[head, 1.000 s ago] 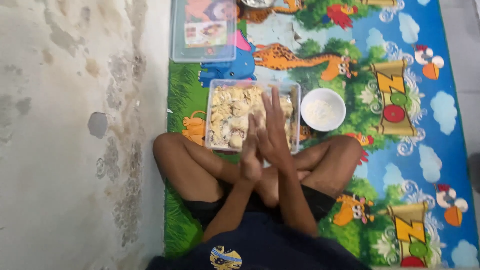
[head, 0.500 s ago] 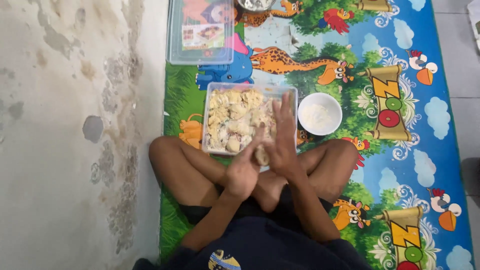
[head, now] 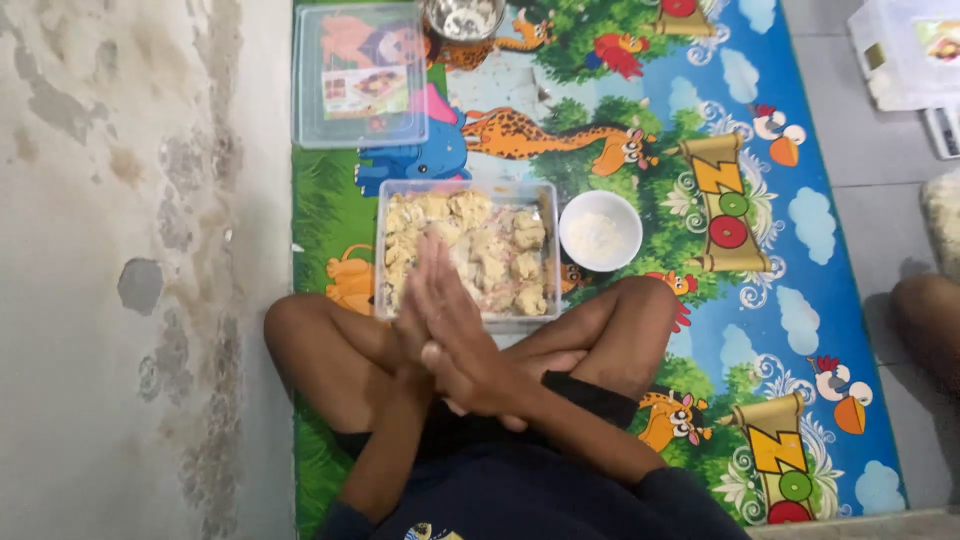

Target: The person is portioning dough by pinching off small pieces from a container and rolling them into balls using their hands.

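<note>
A person sits cross-legged on a colourful cartoon-animal play mat (head: 640, 170) spread beside a stained, peeling concrete wall (head: 130, 250). Directly in front of the knees stands a clear rectangular plastic tub (head: 545, 195), nearly full of pale beige dough lumps (head: 500, 262) flecked with pink. Just to the tub's right, close but apart, sits a small round white bowl (head: 600, 231) holding white powder. Farther away, above the tub, lies a clear flat plastic lid (head: 360, 75) with a printed card showing through it, and beside that, at the top edge, is a round metal bowl (head: 462, 17), its contents too small to tell. The left hand (head: 418, 318) and right hand (head: 462, 345) are pressed together palm against palm, fingers stretched straight and pointing forward, hovering over the near edge of the tub; whether anything lies between the palms is hidden. A clear box (head: 905, 50) sits on the grey floor at the far upper right, and part of another person's limb (head: 928, 320) shows at the right edge. Compared with half a second ago, the joined hands sit lower and more to the left over the tub, the right palm slid across the left; the tub, white bowl and lid lie as before.
</note>
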